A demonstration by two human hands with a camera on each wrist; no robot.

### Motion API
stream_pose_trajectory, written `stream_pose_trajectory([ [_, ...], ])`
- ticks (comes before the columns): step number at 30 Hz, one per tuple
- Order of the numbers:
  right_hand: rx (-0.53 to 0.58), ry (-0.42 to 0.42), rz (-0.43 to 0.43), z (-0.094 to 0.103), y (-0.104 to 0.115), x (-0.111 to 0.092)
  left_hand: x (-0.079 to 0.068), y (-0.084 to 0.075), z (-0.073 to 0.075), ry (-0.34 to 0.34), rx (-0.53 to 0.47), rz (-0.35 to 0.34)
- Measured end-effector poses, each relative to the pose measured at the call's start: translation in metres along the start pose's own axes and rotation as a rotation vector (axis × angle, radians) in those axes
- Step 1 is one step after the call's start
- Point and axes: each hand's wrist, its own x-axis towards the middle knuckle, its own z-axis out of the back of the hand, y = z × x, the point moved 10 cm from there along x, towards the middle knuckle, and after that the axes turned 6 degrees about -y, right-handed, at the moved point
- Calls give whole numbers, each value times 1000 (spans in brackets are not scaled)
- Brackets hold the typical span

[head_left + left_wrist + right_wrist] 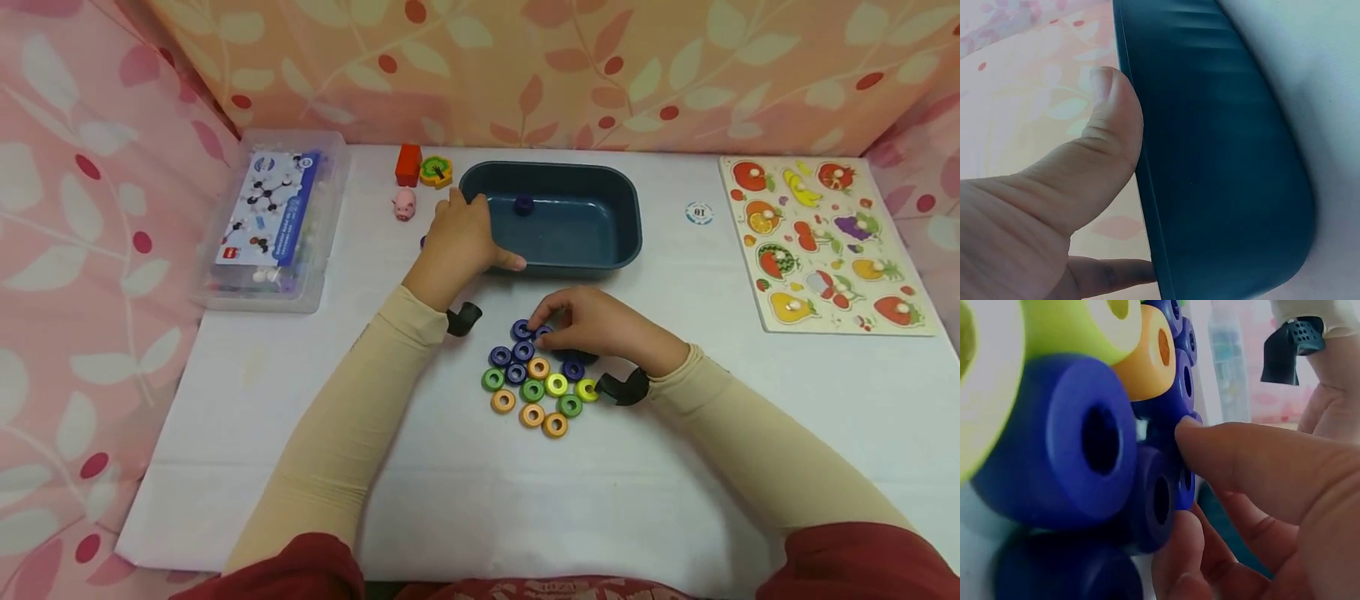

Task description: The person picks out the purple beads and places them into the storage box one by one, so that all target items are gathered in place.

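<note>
Between the fingers of the right hand (596, 323) a blue ring (544, 332) is pinched, beside loose rings (528, 392) between the tabletop's (600, 500) near and far edges, while a tub (573, 233) nearer the far edge is touched by the left hand's (461, 242) outstretched fingers.

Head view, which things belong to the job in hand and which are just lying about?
Likely in the job:
coloured rings, one in the right grip
tub, touched by the left grip
dark blue ring inside the tub

Likely just lying about:
molecule kit box
red block
tree piece
pink pig
fruit puzzle board
round label
</note>
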Motion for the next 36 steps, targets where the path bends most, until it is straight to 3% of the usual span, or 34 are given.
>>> stream_pose_trajectory([
  [13, -40, -61, 9, 10, 2, -6, 1, 1, -1, -13, 1, -30],
  [16, -17, -85, 7, 28, 12, -12, 1, 4, -4, -5, -22, -12],
  [19, 20, -165, -28, 64, 18, -13, 0, 5, -6, -2, -46, 3],
  [22, 70, -240, -101, 100, 15, 0, -1, 5, -7, 4, -55, 15],
  [25, 138, -227, -163, 117, 7, 24, -2, 5, -7, 8, -53, 21],
  [30, 263, -108, -252, 111, -12, 67, -2, 5, -8, 10, -52, 24],
  [36, 334, -45, -314, 102, -26, 90, -2, 5, -7, 6, -47, 26],
])
